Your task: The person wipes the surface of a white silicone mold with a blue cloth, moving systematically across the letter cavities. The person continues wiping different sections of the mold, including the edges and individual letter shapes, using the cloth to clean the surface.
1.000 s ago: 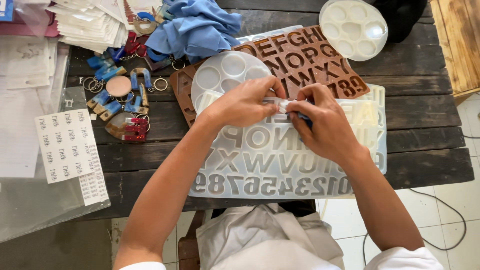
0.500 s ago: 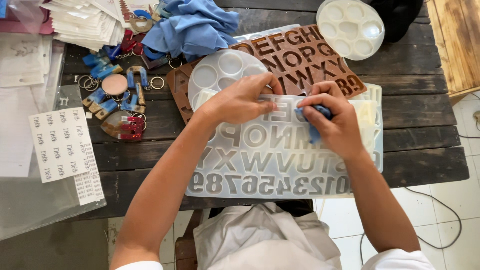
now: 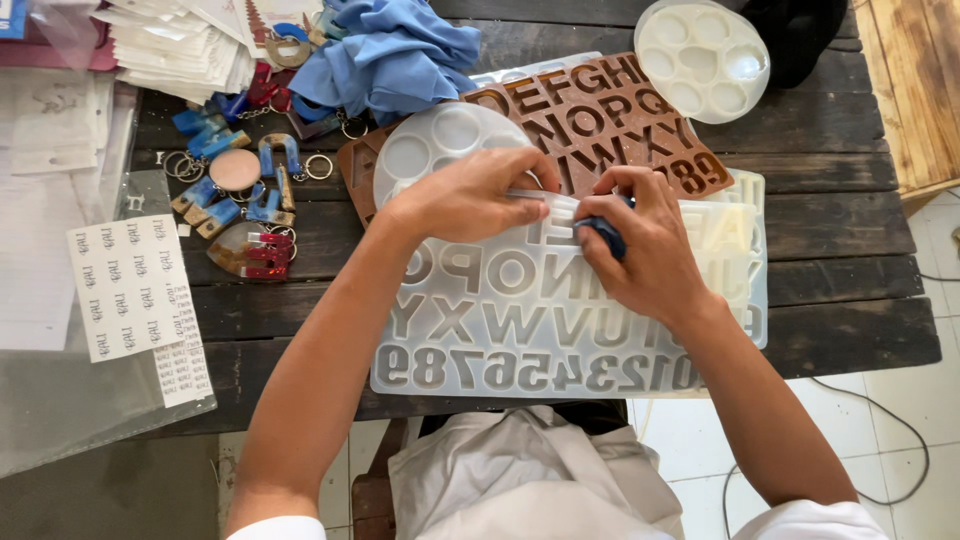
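Observation:
A clear silicone mould [image 3: 520, 320] with letter and number cavities lies on the dark wooden table [image 3: 860, 250] in front of me. My left hand [image 3: 470, 195] presses and bends the mould's far edge near its middle. Beside it, my right hand [image 3: 640, 240] is curled around a small dark blue piece [image 3: 603, 233] at the same edge of the mould. A brown letter mould [image 3: 600, 115] lies just behind, partly under the clear one. A round clear palette mould [image 3: 440, 145] sits behind my left hand.
Blue and red resin keychains [image 3: 245, 205] lie at the left beside sticker sheets [image 3: 135, 295] and stacked papers [image 3: 175, 45]. A blue cloth [image 3: 390, 55] is at the back. A second round palette mould [image 3: 700, 55] sits back right. A cable [image 3: 890, 440] runs on the tiled floor.
My right hand has shifted slightly along the mould's far edge and now closes over the dark blue piece. My left hand stays pressing the edge.

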